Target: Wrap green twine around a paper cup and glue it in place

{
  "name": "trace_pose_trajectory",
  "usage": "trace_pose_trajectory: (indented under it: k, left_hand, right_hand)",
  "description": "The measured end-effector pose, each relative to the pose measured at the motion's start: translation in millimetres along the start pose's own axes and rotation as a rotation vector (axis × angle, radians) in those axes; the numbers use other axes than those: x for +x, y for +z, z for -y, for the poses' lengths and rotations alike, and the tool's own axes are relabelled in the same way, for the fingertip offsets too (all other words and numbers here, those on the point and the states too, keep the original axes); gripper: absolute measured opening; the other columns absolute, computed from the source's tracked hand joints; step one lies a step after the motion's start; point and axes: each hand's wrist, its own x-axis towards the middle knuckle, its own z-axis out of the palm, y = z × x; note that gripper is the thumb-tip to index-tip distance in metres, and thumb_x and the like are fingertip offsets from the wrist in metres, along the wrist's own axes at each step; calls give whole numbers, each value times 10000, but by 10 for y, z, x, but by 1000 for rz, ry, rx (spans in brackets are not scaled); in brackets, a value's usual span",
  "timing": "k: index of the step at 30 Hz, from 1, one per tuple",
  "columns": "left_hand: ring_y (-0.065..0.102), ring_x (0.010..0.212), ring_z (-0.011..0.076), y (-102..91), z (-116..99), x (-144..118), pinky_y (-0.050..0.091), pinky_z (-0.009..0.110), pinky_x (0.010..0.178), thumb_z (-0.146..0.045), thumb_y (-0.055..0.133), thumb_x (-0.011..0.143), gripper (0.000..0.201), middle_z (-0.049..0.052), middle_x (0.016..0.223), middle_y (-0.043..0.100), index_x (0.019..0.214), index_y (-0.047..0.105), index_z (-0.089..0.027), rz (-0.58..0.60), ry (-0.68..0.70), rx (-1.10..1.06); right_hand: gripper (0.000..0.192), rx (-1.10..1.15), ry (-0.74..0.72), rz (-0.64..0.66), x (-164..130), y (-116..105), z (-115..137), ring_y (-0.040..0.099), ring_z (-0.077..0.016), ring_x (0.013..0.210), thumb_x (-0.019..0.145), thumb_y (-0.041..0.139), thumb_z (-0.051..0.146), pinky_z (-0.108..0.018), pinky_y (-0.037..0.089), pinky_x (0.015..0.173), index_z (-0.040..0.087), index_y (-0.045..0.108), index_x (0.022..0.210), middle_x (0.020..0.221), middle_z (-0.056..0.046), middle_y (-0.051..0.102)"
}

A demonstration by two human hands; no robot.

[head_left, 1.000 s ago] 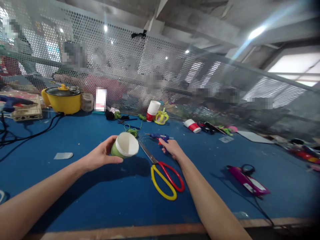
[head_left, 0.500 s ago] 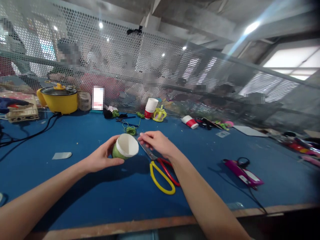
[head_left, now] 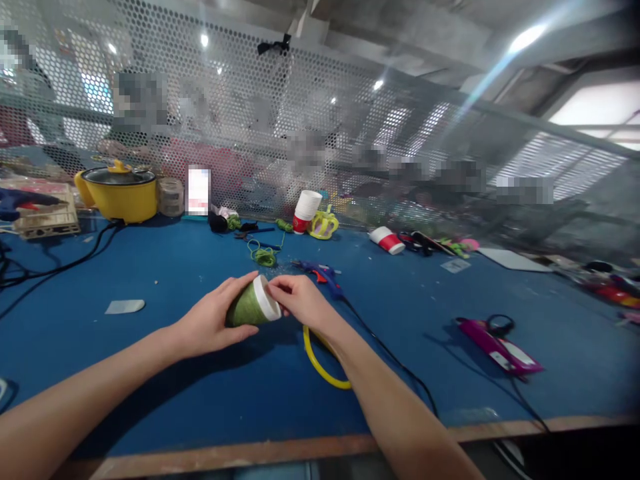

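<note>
My left hand (head_left: 213,313) is wrapped around a paper cup (head_left: 247,305) covered in green yarn, with a bare white rim. The cup is tilted, its mouth turned toward the right. At that mouth is my right hand (head_left: 300,300), its fingers pinched together by the rim; whether something thin is between them is hidden. Under my right forearm lies a pair of scissors, of which mostly the yellow handle (head_left: 315,363) shows. A blue glue gun (head_left: 327,277) rests just beyond my right hand, its cord running toward the table's front edge. Loose green yarn (head_left: 264,257) lies behind the cup.
A yellow electric pot (head_left: 123,197), a jar (head_left: 171,197) and a lit phone (head_left: 199,191) stand along the perforated screen. Further right are stacked paper cups (head_left: 307,210), a yellow woven basket (head_left: 323,225) and a tipped cup (head_left: 387,240). A purple device (head_left: 500,347) with a cord lies right.
The cup has turned, so its mouth faces right and more of the green side shows. My right hand has come down to the rim. The glue gun now shows beyond my right hand.
</note>
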Motion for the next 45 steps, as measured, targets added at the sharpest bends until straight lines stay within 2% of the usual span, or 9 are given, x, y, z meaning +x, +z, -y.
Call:
trace_pose_trajectory:
  k: [4, 8, 12, 20, 24, 30, 34, 39, 45]
  left_hand:
    - [491, 1035, 254, -7, -3, -4, 433, 390, 871, -268, 570, 749, 713, 108, 1150, 459, 1360, 207, -227, -8, 19, 110]
    - [485, 1029, 256, -10, -10, -3, 443, 389, 856, -253, 555, 749, 707, 112, 1138, 450, 1360, 201, -220, -18, 20, 180]
    - [477, 1032, 264, -1, 0, -8, 438, 402, 862, -246, 542, 749, 694, 112, 1144, 449, 1358, 209, -235, -50, 44, 270]
    - [474, 1022, 276, 24, 25, -17, 441, 415, 857, -225, 526, 765, 631, 131, 1146, 464, 1338, 265, -200, -64, 115, 427]
    - [466, 1028, 284, 22, 22, -8, 423, 442, 878, -226, 530, 778, 644, 120, 1147, 465, 1349, 233, -219, -79, 146, 500]
    - [469, 1069, 289, -11, 18, -3, 443, 431, 865, -405, 540, 785, 716, 133, 1176, 439, 1359, 150, -229, -108, 60, 360]
    - [483, 1044, 282, 6, 20, -2, 451, 416, 857, -361, 532, 793, 647, 134, 1148, 454, 1335, 209, -213, -105, 65, 371]
    - [468, 1061, 289, 15, 32, -7, 435, 437, 876, -384, 557, 773, 679, 134, 1166, 449, 1332, 212, -209, -99, 76, 383]
    - [487, 1062, 275, 86, 77, -20, 435, 431, 872, -370, 547, 780, 691, 141, 1162, 468, 1342, 188, -189, -61, -18, 208]
  right_hand:
    - [226, -120, -147, -174, -76, -63, 109, 566, -174, 777, 827, 463, 311, -289, 412, 704, 158, 627, 801, 823, -64, 632]
    - [270, -84, -185, -46, -182, -26, 243, 528, -149, 702, 832, 462, 355, -268, 396, 667, 166, 578, 678, 712, -28, 588]
    - [228, -114, -167, -80, -219, 97, 265, 457, -117, 621, 776, 540, 286, -244, 359, 610, 174, 488, 585, 626, 18, 495]
    - [272, -8, -120, 31, -186, 69, 250, 429, -107, 584, 786, 520, 394, -232, 336, 575, 171, 511, 631, 606, 26, 476]
    - [303, 4, -110, -66, -175, 111, 237, 383, -99, 540, 801, 493, 382, -227, 308, 532, 178, 449, 581, 557, 38, 410]
    - [283, -66, -204, -143, -183, 132, 222, 435, -119, 628, 770, 555, 339, -245, 336, 609, 178, 456, 559, 625, 20, 457]
    - [289, -81, -216, -104, -184, 113, 227, 443, -125, 638, 787, 534, 394, -252, 342, 618, 178, 499, 599, 631, 15, 466]
    - [275, -141, -207, -157, -179, 144, 216, 452, -125, 642, 792, 552, 284, -256, 353, 631, 178, 448, 561, 626, 19, 453]
    - [237, -360, -366, -175, -191, 157, 225, 481, -161, 746, 780, 598, 296, -288, 365, 690, 180, 519, 590, 676, -16, 535]
